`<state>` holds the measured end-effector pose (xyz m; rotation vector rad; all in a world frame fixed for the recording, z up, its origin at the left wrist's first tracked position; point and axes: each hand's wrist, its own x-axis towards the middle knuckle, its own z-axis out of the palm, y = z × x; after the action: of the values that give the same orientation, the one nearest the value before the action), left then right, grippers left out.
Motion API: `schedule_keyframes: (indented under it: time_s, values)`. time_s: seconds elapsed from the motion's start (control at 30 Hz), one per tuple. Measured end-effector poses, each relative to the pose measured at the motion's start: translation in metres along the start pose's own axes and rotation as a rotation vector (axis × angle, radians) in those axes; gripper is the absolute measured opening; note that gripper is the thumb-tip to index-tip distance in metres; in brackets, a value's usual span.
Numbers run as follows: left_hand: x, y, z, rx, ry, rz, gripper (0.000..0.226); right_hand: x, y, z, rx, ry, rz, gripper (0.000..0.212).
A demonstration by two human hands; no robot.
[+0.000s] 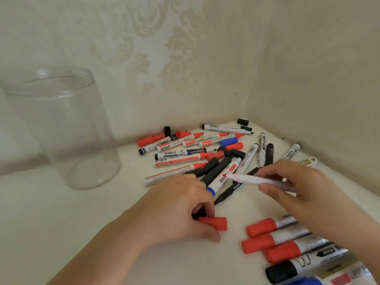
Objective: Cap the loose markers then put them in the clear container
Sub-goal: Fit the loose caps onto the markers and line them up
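White tabletop (82,223): red cap (213,223) under left fingers (205,206); right fingers (267,187) pinch uncapped marker (255,179).

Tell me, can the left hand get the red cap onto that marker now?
Probably yes. The left hand already pinches the red cap, and the right hand holds the marker with its bare red tip toward it; nothing sits between them.

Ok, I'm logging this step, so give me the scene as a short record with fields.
left hand: pinches red cap
right hand: holds uncapped red marker
jar: upright, open, no markers inside
pile: loose markers and caps by the corner
capped row: red and black markers, lower right
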<state>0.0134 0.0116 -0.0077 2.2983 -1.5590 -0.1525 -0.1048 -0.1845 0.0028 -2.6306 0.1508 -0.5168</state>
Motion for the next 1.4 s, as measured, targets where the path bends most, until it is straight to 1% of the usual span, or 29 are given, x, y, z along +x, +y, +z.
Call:
schedule_keyframes:
  time_s: [0.07, 0.13, 0.17, 0.2, 0.27, 0.33, 0.4, 0.53, 0.63, 0.73, 0.83, 0.97, 1.03, 1.2, 1.3, 1.4]
  values:
    - [-0.001, 0.000, -0.002, -0.013, -0.021, -0.026, 0.042, 0.000, 0.002, 0.001, 0.003, -0.004, 0.015, 0.017]
    - [-0.002, 0.002, -0.004, -0.131, -0.004, -0.054, 0.039, 0.000, 0.003, 0.001, 0.005, 0.001, 0.023, 0.016]
    - [-0.003, 0.001, -0.005, -0.200, 0.037, -0.079, 0.033, 0.000, 0.003, 0.001, 0.006, 0.004, 0.031, 0.016]
    - [-0.003, -0.001, -0.006, -0.249, 0.114, -0.115, 0.024, 0.000, 0.004, 0.000, 0.006, 0.008, 0.040, 0.016]
    - [-0.001, -0.011, -0.007, -0.229, 0.309, -0.223, 0.005, 0.000, 0.005, -0.001, -0.002, 0.033, 0.063, 0.018]
    - [0.001, -0.021, -0.007, -0.154, 0.466, -0.315, 0.018, 0.000, 0.005, -0.006, 0.002, 0.080, 0.090, 0.021]
    - [0.002, -0.026, -0.009, -0.113, 0.525, -0.368, 0.023, -0.001, 0.005, -0.011, 0.019, 0.125, 0.132, 0.024]
    - [0.004, -0.025, -0.005, -0.076, 0.491, -0.384, 0.021, 0.000, 0.008, -0.023, 0.014, 0.195, 0.194, 0.025]
    - [0.005, -0.023, 0.000, -0.095, 0.437, -0.384, 0.018, -0.001, 0.014, -0.031, 0.021, 0.223, 0.254, 0.020]
    - [0.005, -0.021, 0.004, -0.146, 0.380, -0.385, 0.022, -0.003, 0.023, -0.041, 0.057, 0.287, 0.338, 0.014]
    - [0.007, -0.019, 0.006, -0.178, 0.324, -0.357, 0.025, -0.004, 0.028, -0.045, 0.086, 0.317, 0.368, 0.015]
    - [0.007, -0.018, 0.007, -0.182, 0.312, -0.341, 0.020, -0.003, 0.025, -0.042, 0.101, 0.266, 0.343, 0.018]
    - [0.007, -0.020, 0.007, -0.174, 0.311, -0.328, 0.021, -0.003, 0.023, -0.040, 0.113, 0.240, 0.337, 0.021]
    - [0.008, -0.020, 0.009, -0.156, 0.316, -0.311, 0.030, -0.003, 0.022, -0.041, 0.115, 0.256, 0.323, 0.024]
    - [0.009, -0.021, 0.008, -0.203, 0.354, -0.280, 0.036, -0.003, 0.019, -0.036, 0.066, 0.175, 0.277, 0.022]
    - [0.009, -0.017, 0.004, -0.303, 0.402, -0.279, 0.032, -0.002, 0.014, -0.027, 0.033, 0.087, 0.194, 0.017]
